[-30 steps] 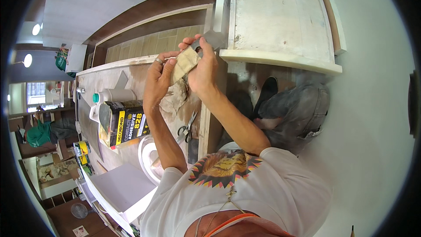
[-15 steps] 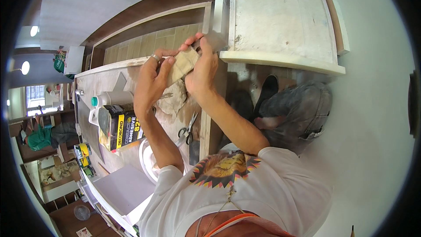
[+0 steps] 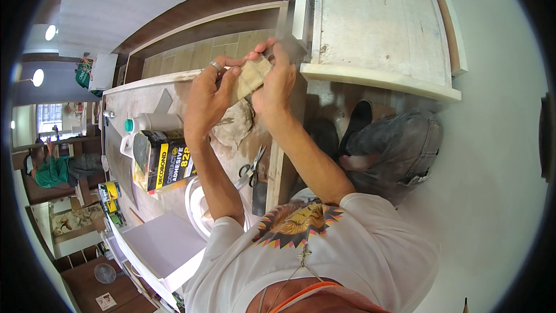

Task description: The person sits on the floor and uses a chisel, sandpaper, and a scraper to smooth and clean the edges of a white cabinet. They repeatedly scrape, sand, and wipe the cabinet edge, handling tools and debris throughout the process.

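A: Head view, grip?
B: Left hand and right hand, both closed on one tan flat piece, raised at 12 o'clock over the workbench.
A: Surface?
B: Scissors at 6 o'clock below the hands; black-and-yellow adhesive can at 8 o'clock. White board at 2 o'clock.

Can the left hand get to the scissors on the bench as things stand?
Probably yes. The scissors lie uncovered on the bench just beside the left forearm. But the left hand is busy, gripping a tan block together with the right hand.
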### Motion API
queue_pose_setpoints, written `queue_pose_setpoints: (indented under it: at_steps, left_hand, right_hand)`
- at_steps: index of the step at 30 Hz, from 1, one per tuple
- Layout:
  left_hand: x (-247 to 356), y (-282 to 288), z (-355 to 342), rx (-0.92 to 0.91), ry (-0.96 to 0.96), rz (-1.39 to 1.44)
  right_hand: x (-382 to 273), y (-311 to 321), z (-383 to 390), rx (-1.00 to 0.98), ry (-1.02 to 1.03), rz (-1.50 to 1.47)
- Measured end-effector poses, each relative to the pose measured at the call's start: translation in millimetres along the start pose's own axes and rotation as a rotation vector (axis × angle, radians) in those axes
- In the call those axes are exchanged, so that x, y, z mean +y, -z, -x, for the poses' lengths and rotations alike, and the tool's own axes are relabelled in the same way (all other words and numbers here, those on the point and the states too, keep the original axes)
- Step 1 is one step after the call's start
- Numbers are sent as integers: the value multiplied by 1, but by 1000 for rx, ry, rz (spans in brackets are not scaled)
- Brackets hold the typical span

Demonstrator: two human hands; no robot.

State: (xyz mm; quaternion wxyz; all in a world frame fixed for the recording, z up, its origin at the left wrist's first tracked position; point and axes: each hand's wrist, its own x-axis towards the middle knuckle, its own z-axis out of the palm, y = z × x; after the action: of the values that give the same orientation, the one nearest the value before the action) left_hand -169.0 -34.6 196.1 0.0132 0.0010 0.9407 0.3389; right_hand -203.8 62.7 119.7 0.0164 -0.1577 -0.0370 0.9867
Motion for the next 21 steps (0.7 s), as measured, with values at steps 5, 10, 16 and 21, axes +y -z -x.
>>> queue_pose_setpoints:
  at_steps: [5,10,16,21]
  left_hand:
    - [-1,-13,-10,3,-81,109]
    - [5,-10,7,35,-26,33]
    - [3,-9,6,99,-82,6]
    - [9,-6,7,58,14,-68]
  right_hand:
    - [-3,6,-15,-44,27,23]
    - [-7,6,2,-20,-26,55]
    - [-3,6,-3,-45,7,54]
    - [-3,7,-6,-20,-44,32]
